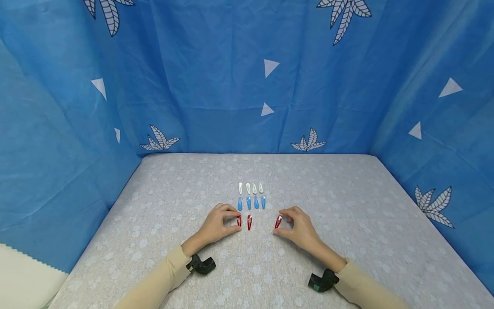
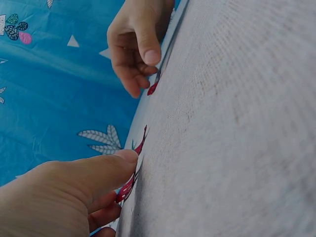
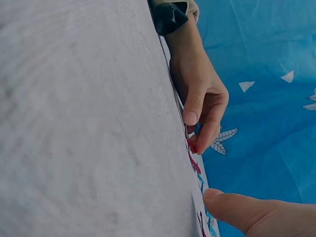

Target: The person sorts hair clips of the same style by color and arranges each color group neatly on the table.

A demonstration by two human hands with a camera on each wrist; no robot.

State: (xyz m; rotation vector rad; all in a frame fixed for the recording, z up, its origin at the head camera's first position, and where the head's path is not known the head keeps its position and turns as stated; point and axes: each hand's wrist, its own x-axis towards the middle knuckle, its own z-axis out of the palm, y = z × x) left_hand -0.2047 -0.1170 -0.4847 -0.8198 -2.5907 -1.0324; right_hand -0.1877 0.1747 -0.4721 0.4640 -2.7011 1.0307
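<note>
My left hand (image 1: 219,222) pinches a red snap hair clip (image 1: 239,220) by its ends, low on the table, thumb nearer me and index finger beyond. Just right of it another red hair clip (image 1: 249,222) lies by itself. Farther right, my right hand (image 1: 300,227) has a third red hair clip (image 1: 278,222), tilted, between its thumb and index finger. In the left wrist view this clip (image 2: 153,88) shows just under the right fingers. Beyond the red ones lie a row of blue hair clips (image 1: 248,203) and a row of whitish hair clips (image 1: 248,188).
The table (image 1: 177,189) wears a pale floral cloth. A blue curtain (image 1: 216,86) with leaf and triangle prints surrounds it at the back and sides. Black cameras are strapped to the left wrist (image 1: 201,264) and the right wrist (image 1: 323,280).
</note>
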